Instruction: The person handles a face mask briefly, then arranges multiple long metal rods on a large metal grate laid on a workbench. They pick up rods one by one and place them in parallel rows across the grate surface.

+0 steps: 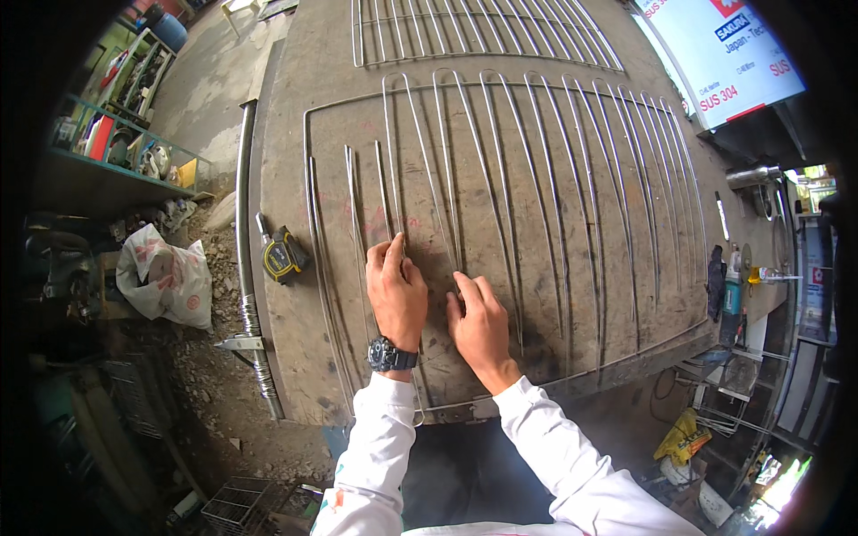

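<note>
Several hairpin-bent thin steel rods (542,170) lie in a row on a rectangular rod frame (306,134) on the worktable (554,357). My left hand (396,299), with a black watch on its wrist, pinches a leg of the leftmost bent rod (391,152). My right hand (481,329) has thumb and forefinger closed at a spot where rod legs converge; which leg it grips, I cannot tell. Several straight rods (351,192) lie left of my left hand. Farther left, a yellow-and-black tape measure (282,255) rests by the table's edge.
A finished-looking rod grille (483,31) lies at the far end of the table. Along the left edge runs a metal pipe (246,196). A white plastic bag (165,277) sits on the ground at left. Bottles (733,290) and tools stand at right, below a printed white panel (724,62).
</note>
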Demonstrator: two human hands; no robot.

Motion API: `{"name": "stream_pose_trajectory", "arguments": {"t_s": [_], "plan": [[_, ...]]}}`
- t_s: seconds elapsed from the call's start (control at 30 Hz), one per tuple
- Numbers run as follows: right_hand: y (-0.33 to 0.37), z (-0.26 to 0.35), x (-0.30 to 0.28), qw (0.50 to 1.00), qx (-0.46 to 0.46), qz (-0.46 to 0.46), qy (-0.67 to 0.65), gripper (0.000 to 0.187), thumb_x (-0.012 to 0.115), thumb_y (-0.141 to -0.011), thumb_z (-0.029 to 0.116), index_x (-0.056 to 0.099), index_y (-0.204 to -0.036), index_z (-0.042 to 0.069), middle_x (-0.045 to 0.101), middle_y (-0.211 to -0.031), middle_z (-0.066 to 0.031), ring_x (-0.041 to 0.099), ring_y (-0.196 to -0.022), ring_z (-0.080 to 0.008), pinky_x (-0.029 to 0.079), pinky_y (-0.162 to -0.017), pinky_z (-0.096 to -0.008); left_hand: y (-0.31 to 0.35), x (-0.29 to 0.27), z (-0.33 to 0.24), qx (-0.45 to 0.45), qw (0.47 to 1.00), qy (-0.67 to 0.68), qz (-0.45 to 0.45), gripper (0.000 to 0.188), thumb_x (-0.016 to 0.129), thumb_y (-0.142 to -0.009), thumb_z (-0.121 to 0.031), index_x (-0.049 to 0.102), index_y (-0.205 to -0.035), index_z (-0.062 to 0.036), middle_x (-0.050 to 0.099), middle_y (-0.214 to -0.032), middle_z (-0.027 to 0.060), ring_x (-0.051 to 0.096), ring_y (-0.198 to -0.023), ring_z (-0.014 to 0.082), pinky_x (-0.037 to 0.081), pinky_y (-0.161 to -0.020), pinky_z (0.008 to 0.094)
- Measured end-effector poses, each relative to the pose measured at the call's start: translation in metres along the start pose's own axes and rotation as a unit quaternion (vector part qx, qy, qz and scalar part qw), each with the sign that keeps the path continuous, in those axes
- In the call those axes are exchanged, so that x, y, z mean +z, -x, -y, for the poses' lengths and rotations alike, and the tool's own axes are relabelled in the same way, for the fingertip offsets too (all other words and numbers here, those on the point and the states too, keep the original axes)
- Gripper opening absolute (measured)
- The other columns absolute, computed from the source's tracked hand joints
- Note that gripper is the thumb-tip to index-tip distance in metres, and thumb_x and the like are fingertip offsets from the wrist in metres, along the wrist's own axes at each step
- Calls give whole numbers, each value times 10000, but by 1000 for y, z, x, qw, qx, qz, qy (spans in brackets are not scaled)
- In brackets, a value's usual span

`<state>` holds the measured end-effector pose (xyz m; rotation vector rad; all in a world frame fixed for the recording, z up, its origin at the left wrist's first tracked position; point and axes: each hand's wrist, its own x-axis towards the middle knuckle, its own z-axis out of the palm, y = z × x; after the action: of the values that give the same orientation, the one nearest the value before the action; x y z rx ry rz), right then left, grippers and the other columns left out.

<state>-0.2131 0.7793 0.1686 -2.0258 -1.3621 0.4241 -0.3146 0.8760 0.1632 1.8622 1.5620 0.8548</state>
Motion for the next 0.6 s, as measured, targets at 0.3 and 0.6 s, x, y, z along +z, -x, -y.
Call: {"name": "stream_pose_trajectory", "arguments": {"t_s": [0.3,0.6], "plan": [[5,-1,2,1000,3,-4,-17,317,669,-914,23,637,-1228,-11,636,-1002,-179,685,-854,-395,576,-731,-459,2,1,3,20,1000,-12,-7,386,592,-891,32,679,-1267,18,642,-1199,168,631,-1081,368,519,-933,449],[5,-5,6,1000,3,-11,-20,324,671,-895,9,630,-1216,-4,637,-987,-185,682,-833,-405,574,-709,-469,2,3,9,17,1000,17,-7,367,613,-893,34,697,-1249,1,650,-1194,163,649,-1062,359,535,-917,429]]}}
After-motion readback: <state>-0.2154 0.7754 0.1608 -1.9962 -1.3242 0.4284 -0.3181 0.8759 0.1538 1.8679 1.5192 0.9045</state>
